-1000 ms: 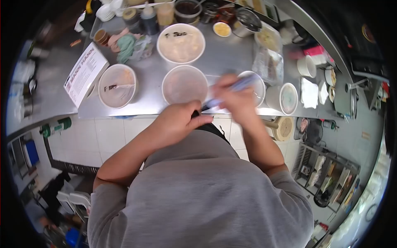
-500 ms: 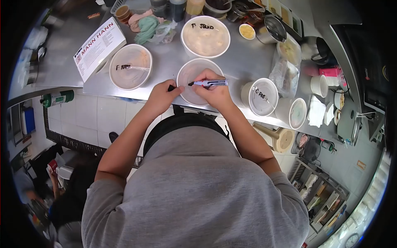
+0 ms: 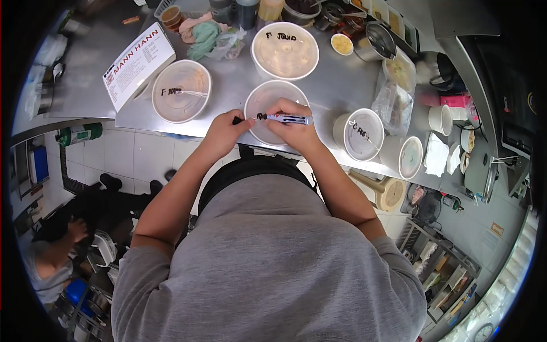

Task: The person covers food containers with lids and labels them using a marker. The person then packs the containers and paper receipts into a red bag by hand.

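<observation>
My right hand [image 3: 297, 131] grips a marker [image 3: 293, 119] with a white-and-dark barrel, its tip at black writing on the clear lid of a round white tub [image 3: 277, 90]. My left hand [image 3: 227, 134] is closed on a small black marker cap [image 3: 237, 120], and its thumb touches the left rim of that tub. Just behind stands a larger lidded tub [image 3: 285, 52] with black lettering. Another lettered tub [image 3: 181, 91] is to the left. On the right are a lidded cup-shaped tub [image 3: 359, 134] with writing and a similar one [image 3: 409, 157] whose lid looks unmarked.
A white box [image 3: 138, 65] printed MANN HANN leans by the left tub. Cloths [image 3: 206, 37], a small yellow-filled cup [image 3: 342, 44] and plastic bags [image 3: 393, 105] lie on the steel counter. A stool [image 3: 391, 194] stands below right. Another person [image 3: 54, 262] is at lower left.
The black writing on the lid under my right hand has grown, with the marker slightly further right. My left hand has barely moved. The person at lower left has shifted position.
</observation>
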`<state>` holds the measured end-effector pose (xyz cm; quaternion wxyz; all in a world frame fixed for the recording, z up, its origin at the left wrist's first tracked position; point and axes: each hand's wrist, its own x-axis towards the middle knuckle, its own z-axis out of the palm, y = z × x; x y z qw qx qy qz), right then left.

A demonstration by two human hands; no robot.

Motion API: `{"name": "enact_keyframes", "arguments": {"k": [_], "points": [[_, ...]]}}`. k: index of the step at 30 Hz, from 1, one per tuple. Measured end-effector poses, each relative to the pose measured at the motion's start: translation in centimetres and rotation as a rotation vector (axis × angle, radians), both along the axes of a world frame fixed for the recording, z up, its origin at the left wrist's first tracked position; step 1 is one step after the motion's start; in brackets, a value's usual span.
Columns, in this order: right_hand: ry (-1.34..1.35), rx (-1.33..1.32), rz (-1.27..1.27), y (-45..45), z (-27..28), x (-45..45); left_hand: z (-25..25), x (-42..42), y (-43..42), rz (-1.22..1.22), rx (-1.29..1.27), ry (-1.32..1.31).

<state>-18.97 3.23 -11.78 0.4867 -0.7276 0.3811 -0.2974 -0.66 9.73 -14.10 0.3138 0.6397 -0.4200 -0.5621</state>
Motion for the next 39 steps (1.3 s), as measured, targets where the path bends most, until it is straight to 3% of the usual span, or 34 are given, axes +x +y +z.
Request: {"name": "enact_keyframes", "arguments": {"k": [12, 24, 27, 39], "points": [[-0.063, 0.07, -0.059, 0.1, 0.4, 0.0, -0.1, 0.1, 0.0, -0.003, 0.035, 0.023], [0.032, 0.022, -0.067, 0.2, 0.0, -0.5, -0.3, 0.1, 0.0, 0.01, 0.032, 0.045], [-0.082, -0.012, -0.074, -0.2, 0.1, -0.7, 0.6, 0.0, 0.0, 0.01, 0.077, 0.031], [-0.038, -0.051, -0.049, -0.2, 0.3, -0.7, -0.1, 0.1, 0.0, 0.011, 0.049, 0.065]]}}
